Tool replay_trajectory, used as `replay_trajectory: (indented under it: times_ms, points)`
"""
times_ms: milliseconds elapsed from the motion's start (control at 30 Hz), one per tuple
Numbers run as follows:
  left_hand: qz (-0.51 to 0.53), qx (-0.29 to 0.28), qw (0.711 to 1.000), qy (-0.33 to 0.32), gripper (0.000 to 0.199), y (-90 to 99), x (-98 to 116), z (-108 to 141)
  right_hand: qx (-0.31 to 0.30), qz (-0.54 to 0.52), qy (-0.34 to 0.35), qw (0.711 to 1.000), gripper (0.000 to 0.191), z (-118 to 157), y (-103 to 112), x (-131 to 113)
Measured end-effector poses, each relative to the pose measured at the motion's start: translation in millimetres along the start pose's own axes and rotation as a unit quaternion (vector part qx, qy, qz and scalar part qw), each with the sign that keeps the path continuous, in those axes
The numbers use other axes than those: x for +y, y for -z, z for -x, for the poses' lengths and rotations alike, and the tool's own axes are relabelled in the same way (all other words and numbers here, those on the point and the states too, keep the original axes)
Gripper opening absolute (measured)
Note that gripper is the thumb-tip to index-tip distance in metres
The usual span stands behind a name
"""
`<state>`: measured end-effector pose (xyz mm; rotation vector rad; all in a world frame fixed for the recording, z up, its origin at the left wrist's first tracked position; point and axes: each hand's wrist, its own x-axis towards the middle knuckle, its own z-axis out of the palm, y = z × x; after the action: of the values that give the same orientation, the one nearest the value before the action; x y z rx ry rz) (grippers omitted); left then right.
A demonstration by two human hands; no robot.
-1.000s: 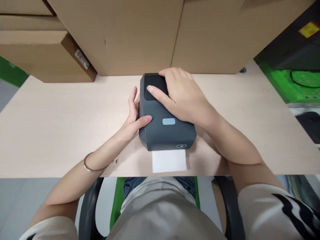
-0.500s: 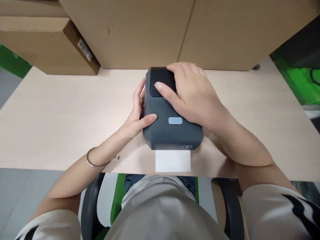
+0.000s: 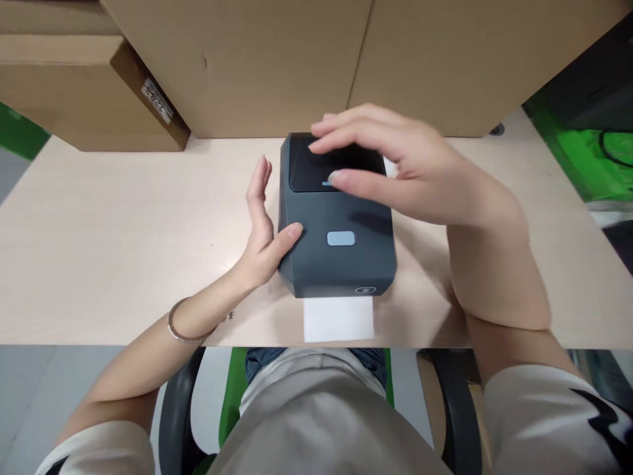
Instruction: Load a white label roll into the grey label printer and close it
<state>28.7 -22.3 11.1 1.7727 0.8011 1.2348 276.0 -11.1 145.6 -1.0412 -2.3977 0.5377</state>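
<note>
A dark grey label printer (image 3: 316,264) stands on the table, with a glossy black panel at its far top and a light-blue button (image 3: 341,238) nearer me. White label paper (image 3: 339,320) sticks out from under its front edge. My left hand (image 3: 264,244) is open at the printer's left side; its thumb rests on the top edge while the fingers stand off from the side. Over the black panel my right hand (image 3: 395,161) hovers, fingers apart and slightly bent, holding nothing. It hides part of the panel and its lettering.
Large cardboard boxes (image 3: 237,72) line the table's back edge, and a smaller carton (image 3: 64,99) with a label stands at the left. The pale wooden table (image 3: 123,231) ends close to my body. Green material and a black cable (image 3: 610,148) lie at the right.
My right hand has lifted off the printer's top and shifted right, uncovering more of the black panel. My left fingers have spread away from the printer's side, the thumb staying on it.
</note>
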Motion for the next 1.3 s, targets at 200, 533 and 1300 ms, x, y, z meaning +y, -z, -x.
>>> replay_trajectory:
  times_ms: [200, 533, 1300]
  points:
    - [-0.229, -0.053, 0.922, -0.307, 0.072, 2.8, 18.4, 6.8, 0.003, 0.027, 0.0, 1.0, 0.028, 21.7, 25.6, -12.5]
    - [-0.247, -0.087, 0.91, -0.322, 0.089, -0.5, 24.5, 1.3, -0.126, 0.163, 0.035, 0.978, 0.032, 60.4, 2.9, -12.4]
    - [-0.192, -0.122, 0.954, -0.197, 0.062, 18.9, 14.7, 1.6, -0.109, 0.33, 0.005, 0.938, 0.05, 77.6, -1.7, -47.9]
